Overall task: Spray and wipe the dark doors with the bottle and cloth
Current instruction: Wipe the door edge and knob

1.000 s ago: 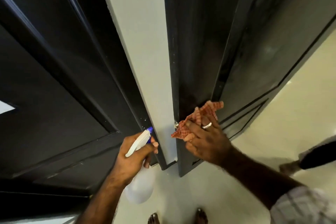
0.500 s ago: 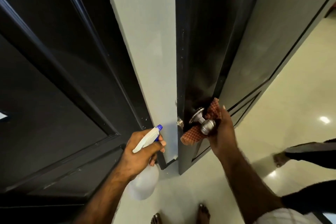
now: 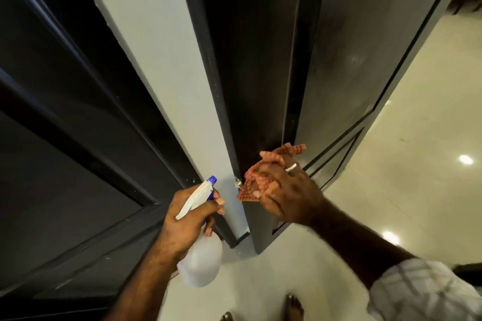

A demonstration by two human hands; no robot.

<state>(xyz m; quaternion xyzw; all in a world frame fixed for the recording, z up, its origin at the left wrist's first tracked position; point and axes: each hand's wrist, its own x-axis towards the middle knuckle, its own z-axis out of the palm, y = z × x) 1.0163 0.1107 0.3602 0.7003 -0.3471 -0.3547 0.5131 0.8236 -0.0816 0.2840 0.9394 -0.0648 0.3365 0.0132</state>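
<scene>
My right hand [image 3: 288,194] presses an orange checked cloth [image 3: 257,182] against the open dark door [image 3: 339,65] near its edge, at handle height; the knob is hidden under cloth and hand. A small metal latch [image 3: 238,183] shows on the door's edge just left of the cloth. My left hand [image 3: 186,221] grips a white spray bottle [image 3: 202,258] by its neck, its blue-tipped nozzle [image 3: 211,180] aimed toward the wall strip beside the door. A second dark panelled door [image 3: 67,138] fills the left side.
A pale wall strip [image 3: 167,60] separates the two doors. Glossy cream floor tiles [image 3: 417,164] spread out to the right and below. My bare feet [image 3: 293,306] stand at the bottom edge.
My right hand has moved from beside the bare metal knob to over it, covering it with the cloth. The left hand and bottle have stayed nearly still.
</scene>
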